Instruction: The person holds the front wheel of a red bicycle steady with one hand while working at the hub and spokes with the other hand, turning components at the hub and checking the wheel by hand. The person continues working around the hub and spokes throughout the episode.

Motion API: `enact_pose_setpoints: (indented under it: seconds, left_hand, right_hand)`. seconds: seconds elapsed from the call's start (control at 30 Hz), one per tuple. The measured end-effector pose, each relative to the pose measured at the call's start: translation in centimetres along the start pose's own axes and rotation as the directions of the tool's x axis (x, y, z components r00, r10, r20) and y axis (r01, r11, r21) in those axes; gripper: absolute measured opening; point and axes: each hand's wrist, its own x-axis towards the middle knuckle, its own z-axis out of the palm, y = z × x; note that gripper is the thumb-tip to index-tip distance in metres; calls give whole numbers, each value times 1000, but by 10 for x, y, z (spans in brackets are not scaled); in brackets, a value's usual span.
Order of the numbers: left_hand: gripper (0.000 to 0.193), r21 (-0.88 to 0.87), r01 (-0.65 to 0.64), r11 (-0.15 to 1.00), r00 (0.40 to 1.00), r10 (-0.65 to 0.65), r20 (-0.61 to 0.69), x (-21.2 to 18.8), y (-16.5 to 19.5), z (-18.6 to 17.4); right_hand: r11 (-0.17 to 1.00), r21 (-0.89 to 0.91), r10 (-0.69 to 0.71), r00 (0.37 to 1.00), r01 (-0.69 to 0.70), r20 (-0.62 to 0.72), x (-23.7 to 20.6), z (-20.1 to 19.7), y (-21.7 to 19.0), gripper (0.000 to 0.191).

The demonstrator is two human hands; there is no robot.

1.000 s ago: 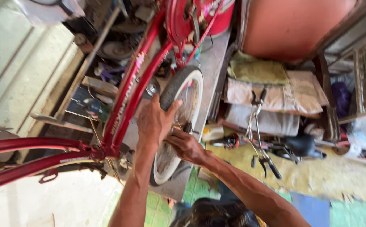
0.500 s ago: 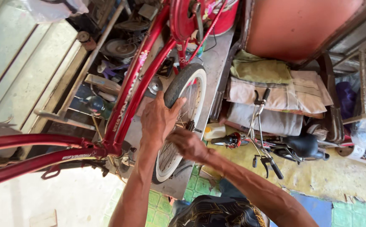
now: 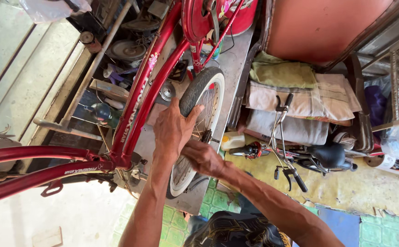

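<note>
Fingers of the left hand (image 3: 174,130) lie spread over the black tyre of the white-rimmed bicycle wheel (image 3: 198,132); right hand (image 3: 204,158) fingers curl at the spokes, grip unclear. Wheel sits in the red steel bicycle frame (image 3: 140,98), above the grey counter (image 3: 236,59). Steadying the tyre firmly seems advisable.

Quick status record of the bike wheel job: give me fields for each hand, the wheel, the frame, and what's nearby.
left hand: palm laid on the tyre, fingers spread over the tread
right hand: at the spokes near the hub, fingers curled; what it grips is hidden
wheel: black tyre, white sidewall, set in the frame
frame: red bicycle, tubes running left
nearby: small black bicycle, folded cloths, white jug
</note>
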Motion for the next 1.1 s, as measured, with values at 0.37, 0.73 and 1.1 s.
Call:
enact_pose_setpoints:
  seconds: [0.37,0.73,1.1]
  left_hand:
    - [79,28,-73,997,994,75,-74,3,-3,6]
    - [77,12,-119,993,985,120,-125,2,-7,8]
    - [71,6,-5,1000,1000,5,-22,1,3,-2]
  right_hand:
    - [998,-52,-49,997,46,-52,-1,-4,-4,31]
    - [998,-60,-12,1000,11,-22,-3,-2,3,23]
    - [999,-42,-31,999,30,-14,-3,0,3,30]
